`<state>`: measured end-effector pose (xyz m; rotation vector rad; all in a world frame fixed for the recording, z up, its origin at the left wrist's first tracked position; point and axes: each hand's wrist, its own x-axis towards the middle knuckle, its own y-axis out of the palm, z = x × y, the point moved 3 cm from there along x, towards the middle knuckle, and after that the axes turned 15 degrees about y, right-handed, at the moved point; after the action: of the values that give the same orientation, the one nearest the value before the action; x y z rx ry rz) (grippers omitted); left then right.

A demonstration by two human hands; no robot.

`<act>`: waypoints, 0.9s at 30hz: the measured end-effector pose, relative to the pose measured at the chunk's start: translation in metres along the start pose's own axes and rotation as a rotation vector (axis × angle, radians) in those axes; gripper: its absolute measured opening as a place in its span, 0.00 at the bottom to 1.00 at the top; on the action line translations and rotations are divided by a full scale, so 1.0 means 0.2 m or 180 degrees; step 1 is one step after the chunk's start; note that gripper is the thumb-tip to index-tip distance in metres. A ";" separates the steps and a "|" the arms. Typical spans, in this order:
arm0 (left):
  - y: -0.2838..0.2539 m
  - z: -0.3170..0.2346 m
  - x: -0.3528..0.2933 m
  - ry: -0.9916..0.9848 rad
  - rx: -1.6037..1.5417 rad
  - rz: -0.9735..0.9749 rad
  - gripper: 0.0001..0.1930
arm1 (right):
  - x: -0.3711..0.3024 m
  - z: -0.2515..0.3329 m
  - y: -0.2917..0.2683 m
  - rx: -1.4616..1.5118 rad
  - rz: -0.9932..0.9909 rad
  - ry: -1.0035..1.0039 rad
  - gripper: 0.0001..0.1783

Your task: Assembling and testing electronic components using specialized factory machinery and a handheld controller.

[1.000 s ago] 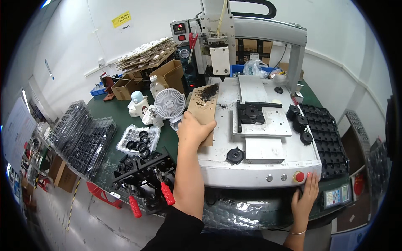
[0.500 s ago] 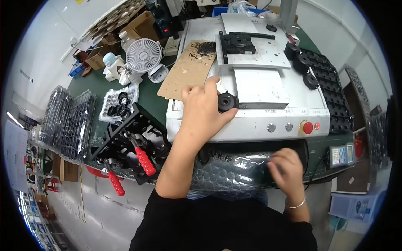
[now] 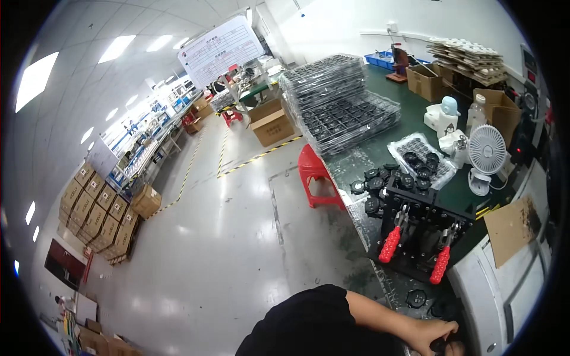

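Observation:
At the lower right edge, my left hand [image 3: 428,336] is closed around a small black part [image 3: 438,345], mostly covered by the fingers. Against it shows a bit of my right hand [image 3: 456,349], cut off by the picture's rim, so its fingers cannot be read. Just beyond my left hand, a round black part [image 3: 416,298] lies on the dark green bench. Further off stands a black clamping fixture [image 3: 418,228] with two red-handled toggle clamps [image 3: 390,244]. Several round black parts [image 3: 375,183] are piled on the bench beside and behind it.
A clear blister tray [image 3: 442,172] holds more black parts. Stacked wrapped trays [image 3: 332,115] stand at the bench's far end. A white fan [image 3: 487,149] and a cardboard sheet [image 3: 512,231] sit to the right. A red stool [image 3: 314,178] and a carton [image 3: 271,123] are on the floor.
The view has swung left, bringing the floor and bench end into sight. My left hand, earlier at a round black part on the white machine, now holds a black part close to my right hand.

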<state>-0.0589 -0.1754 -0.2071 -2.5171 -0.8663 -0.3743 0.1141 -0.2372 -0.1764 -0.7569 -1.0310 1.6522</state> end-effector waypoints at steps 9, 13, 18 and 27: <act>-0.05 0.02 -0.01 -0.0095 -0.0032 -0.0349 0.39 | 0.00 0.05 0.00 -0.0302 -0.0211 -0.0302 0.12; -0.06 -0.03 -0.01 -0.0123 -0.0081 -0.0371 0.32 | -0.20 -0.07 -0.02 0.1148 -0.1053 0.0442 0.11; 0.00 -0.02 0.04 0.0301 -0.0369 -0.0406 0.36 | -0.47 -0.07 -0.03 0.2937 -0.1750 0.1101 0.12; -0.24 -0.20 -0.01 0.0505 0.0035 0.0077 0.38 | -0.08 0.35 -0.08 0.4912 -0.0804 0.1948 0.12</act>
<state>-0.0954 -0.1627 -0.1581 -2.4468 -0.7736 -0.5515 0.0667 -0.2699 -0.1306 -0.0075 0.6225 1.3313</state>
